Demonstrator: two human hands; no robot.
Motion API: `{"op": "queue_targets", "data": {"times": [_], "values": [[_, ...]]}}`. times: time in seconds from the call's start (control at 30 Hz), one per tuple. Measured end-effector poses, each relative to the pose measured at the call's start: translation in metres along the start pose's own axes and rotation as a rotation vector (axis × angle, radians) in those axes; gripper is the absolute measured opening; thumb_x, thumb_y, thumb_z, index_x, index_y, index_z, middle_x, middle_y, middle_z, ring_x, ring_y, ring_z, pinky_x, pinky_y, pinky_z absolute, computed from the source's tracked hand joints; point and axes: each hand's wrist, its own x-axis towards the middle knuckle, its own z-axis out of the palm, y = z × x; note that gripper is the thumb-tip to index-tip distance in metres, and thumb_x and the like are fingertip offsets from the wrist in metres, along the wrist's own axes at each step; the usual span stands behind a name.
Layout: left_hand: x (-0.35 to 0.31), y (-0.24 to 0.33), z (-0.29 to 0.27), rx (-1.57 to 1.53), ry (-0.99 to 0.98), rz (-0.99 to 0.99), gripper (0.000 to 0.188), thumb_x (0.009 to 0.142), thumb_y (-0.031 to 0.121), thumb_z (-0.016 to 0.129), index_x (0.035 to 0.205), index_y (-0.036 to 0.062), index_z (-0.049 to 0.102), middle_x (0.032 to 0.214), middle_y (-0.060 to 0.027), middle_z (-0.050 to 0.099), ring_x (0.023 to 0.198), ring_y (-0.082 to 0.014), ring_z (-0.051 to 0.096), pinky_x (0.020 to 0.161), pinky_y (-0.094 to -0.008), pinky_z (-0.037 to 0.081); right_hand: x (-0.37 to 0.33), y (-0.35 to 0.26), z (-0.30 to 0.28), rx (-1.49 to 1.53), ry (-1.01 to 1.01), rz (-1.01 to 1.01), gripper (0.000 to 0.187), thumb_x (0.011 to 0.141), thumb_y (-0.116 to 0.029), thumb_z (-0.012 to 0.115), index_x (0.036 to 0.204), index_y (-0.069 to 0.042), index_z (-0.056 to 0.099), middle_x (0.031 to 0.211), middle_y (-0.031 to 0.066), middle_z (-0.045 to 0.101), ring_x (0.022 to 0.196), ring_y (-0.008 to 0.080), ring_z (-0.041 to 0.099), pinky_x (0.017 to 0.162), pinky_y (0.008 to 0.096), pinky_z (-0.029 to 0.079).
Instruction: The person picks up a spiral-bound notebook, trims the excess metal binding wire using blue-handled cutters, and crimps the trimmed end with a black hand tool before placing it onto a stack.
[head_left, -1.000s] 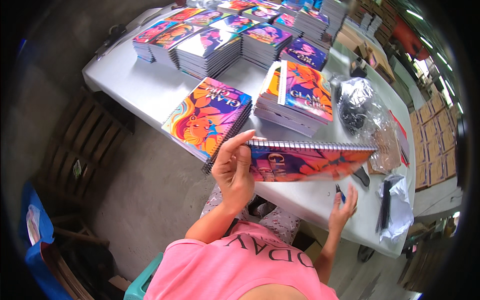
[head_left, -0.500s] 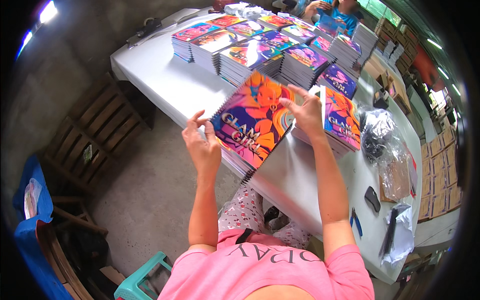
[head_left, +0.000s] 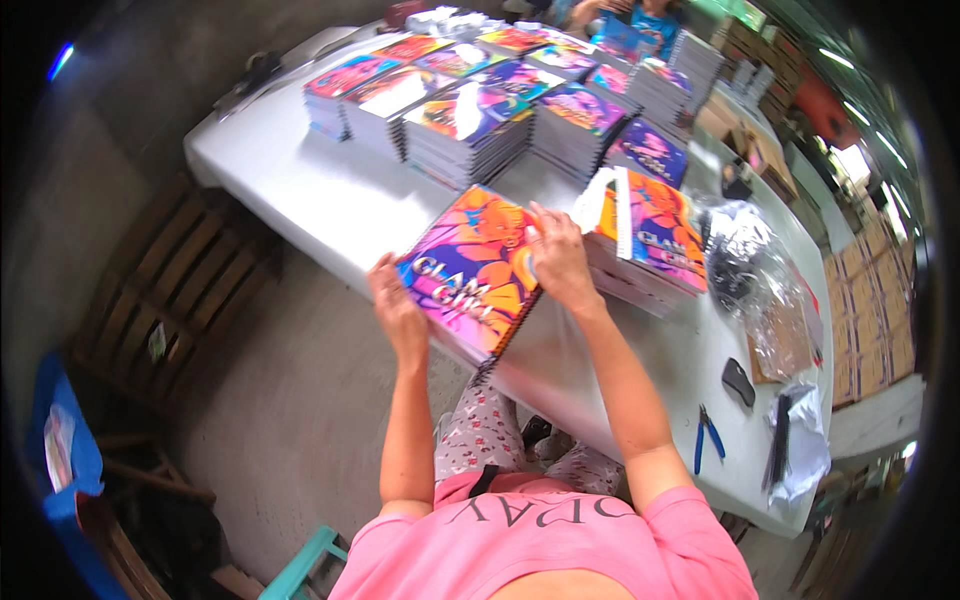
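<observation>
A spiral notebook [head_left: 470, 265] with a bright orange, pink and purple cover lies tilted over the table's near edge. Black coil runs along its edge, and white page edges show below the cover. My left hand [head_left: 402, 315] grips its left side, the thumb hidden. On the opposite side my right hand [head_left: 560, 258] holds the coil edge, its fingertips on the cover. Whether other notebooks lie beneath it, I cannot tell. Just right of my right hand stands a stack of matching notebooks [head_left: 660, 225].
Several notebook stacks [head_left: 465, 125] fill the far side of the white table [head_left: 250, 165]. At the right lie a clear plastic bag [head_left: 755, 270], a dark oblong object [head_left: 738, 382], blue-handled pliers [head_left: 709, 440] and black coils [head_left: 779, 440]. Another person [head_left: 640, 25] is across the table.
The notebook has come down and lies flatter at the table edge. Both hands moved with it, and my left fingers have closed on its side. The whole view has shifted slightly.
</observation>
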Motion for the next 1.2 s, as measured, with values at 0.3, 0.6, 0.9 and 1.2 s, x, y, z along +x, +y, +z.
{"op": "queue_targets", "data": {"times": [0.3,0.6,0.9,1.2], "values": [[-0.062,0.103,0.018,-0.171,-0.185,0.400,0.036,0.090,0.019,0.052,0.119,-0.0012,0.049,0.121,-0.0140,0.050,0.112,-0.0242,0.049,0.100,-0.0343,0.034,-0.040,0.167,-0.204,-0.149,0.324,0.708,0.072,0.077,-0.056,0.064,0.116,0.004,0.055,0.091,0.0152,0.063,0.081,0.0285,0.061,0.072,0.0372,0.048],[-0.099,0.040,0.196,0.567,-0.662,0.385,0.074,0.086,0.052,0.052,0.131,-0.0055,0.041,0.136,-0.0274,0.037,0.129,-0.0404,0.029,0.107,-0.0452,0.023,-0.027,0.172,-0.186,0.556,-0.093,0.830,0.049,0.063,-0.024,0.085,0.094,0.007,0.062,0.076,0.0101,0.066,0.065,0.0140,0.064,0.057,0.0252,0.051],[-0.100,0.061,0.212,0.791,-0.814,0.369,0.067,0.088,0.063,0.036,0.124,0.0092,0.054,0.144,-0.0085,0.035,0.138,-0.0390,0.003,0.099,-0.0723,0.003,-0.052,0.160,-0.181,0.251,0.308,0.637,0.057,0.066,-0.011,0.080,0.111,0.006,0.049,0.092,0.0149,0.064,0.071,0.0167,0.062,0.062,0.0279,0.050],[-0.091,0.073,0.211,0.712,-0.949,0.391,0.090,0.080,0.069,0.046,0.145,0.0131,0.021,0.143,-0.0106,0.035,0.140,-0.0348,0.001,0.099,-0.0700,-0.005,-0.080,0.148,-0.199,0.358,0.468,0.623,0.044,0.069,-0.005,0.077,0.099,0.004,0.045,0.092,0.0163,0.061,0.069,0.0147,0.062,0.053,0.0263,0.051]]}}
